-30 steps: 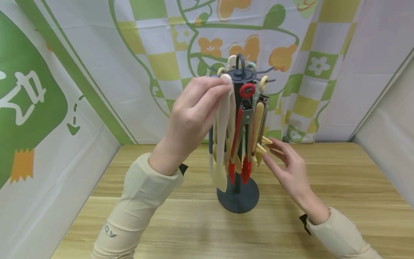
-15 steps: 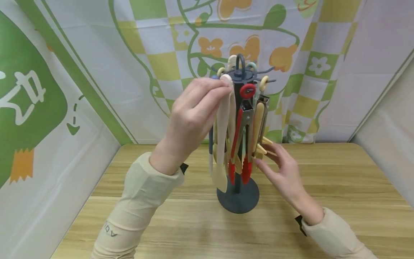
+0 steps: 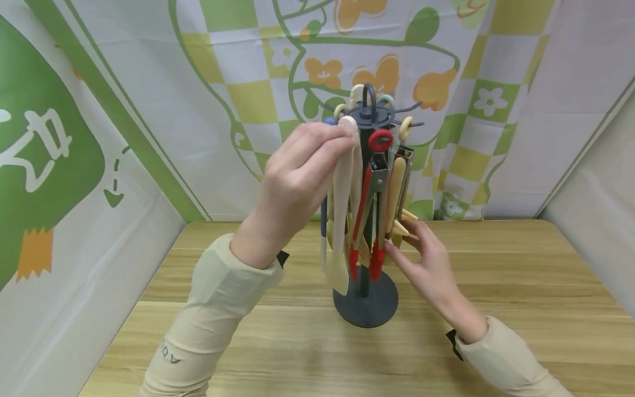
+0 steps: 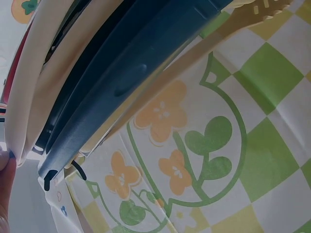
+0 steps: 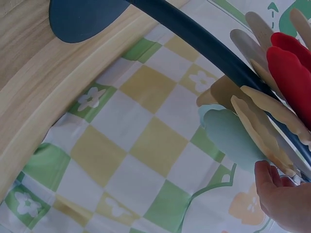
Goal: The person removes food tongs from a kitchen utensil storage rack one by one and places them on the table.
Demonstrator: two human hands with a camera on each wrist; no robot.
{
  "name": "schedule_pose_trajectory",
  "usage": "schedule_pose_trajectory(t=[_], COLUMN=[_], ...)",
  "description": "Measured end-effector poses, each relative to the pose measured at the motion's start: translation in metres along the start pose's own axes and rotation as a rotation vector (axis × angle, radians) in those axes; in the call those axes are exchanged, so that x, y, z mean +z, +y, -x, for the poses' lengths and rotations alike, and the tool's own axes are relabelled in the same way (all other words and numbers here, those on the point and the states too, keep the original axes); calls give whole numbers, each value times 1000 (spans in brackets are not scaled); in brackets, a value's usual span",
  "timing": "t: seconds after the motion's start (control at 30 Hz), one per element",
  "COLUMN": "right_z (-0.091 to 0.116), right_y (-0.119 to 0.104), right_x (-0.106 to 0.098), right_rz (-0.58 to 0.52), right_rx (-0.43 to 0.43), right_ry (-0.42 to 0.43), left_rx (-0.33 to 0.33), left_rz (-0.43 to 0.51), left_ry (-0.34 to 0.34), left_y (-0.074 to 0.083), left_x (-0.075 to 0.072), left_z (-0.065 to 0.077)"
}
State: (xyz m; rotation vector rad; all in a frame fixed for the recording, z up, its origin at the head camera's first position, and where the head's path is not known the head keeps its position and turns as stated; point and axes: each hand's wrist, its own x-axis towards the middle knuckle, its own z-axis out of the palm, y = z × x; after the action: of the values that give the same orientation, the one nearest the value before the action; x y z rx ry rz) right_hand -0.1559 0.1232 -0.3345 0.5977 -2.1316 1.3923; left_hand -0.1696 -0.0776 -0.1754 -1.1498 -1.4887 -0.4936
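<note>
In the head view, my left hand (image 3: 295, 176) pinches the top of a cream spatula (image 3: 340, 220) hanging on the left of a dark rotating-style utensil stand (image 3: 367, 309). A fingertip at the white handle end (image 4: 19, 145) shows in the left wrist view. My right hand (image 3: 426, 264) is at the lower part of the yellow tongs (image 3: 397, 193), with thumb in front and fingers behind. In the right wrist view its curled fingers (image 5: 272, 174) meet the pale tong tips (image 5: 257, 136). Red tongs (image 3: 379, 220) hang between the two hands.
Blue-handled utensil (image 4: 131, 77) and a mint-green utensil head (image 5: 233, 136) hang around the stand's pole. Bare hooks (image 3: 409, 107) project at its upper right. The stand rests on a wooden table (image 3: 278, 342) before a patterned cloth (image 3: 248, 99).
My right hand has moved left and inward around the yellow tongs, its thumb now beside the red tongs. The left hand keeps its pinch on the spatula and has hardly moved.
</note>
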Motion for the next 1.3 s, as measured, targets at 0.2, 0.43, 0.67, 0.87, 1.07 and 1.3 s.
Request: schedule_pose_trajectory(t=[0.2, 0.43, 0.67, 0.87, 1.07, 1.3], right_z=[-2, -2, -1, -1, 2, 5], right_y=[3, 1, 2, 2, 1, 1], right_x=[2, 4, 6, 7, 8, 5], right_rz=[19, -4, -9, 0, 2, -3], right_rx=[-10, 13, 12, 10, 4, 2], right_ry=[5, 2, -10, -8, -2, -2], left_rx=[9, 1, -1, 0, 1, 0], left_rz=[-3, -13, -9, -8, -11, -14], left_ry=[7, -6, -2, 0, 5, 2], left_y=[0, -1, 0, -1, -1, -1], left_x=[0, 0, 0, 0, 0, 0], left_z=[-1, 0, 0, 0, 0, 1])
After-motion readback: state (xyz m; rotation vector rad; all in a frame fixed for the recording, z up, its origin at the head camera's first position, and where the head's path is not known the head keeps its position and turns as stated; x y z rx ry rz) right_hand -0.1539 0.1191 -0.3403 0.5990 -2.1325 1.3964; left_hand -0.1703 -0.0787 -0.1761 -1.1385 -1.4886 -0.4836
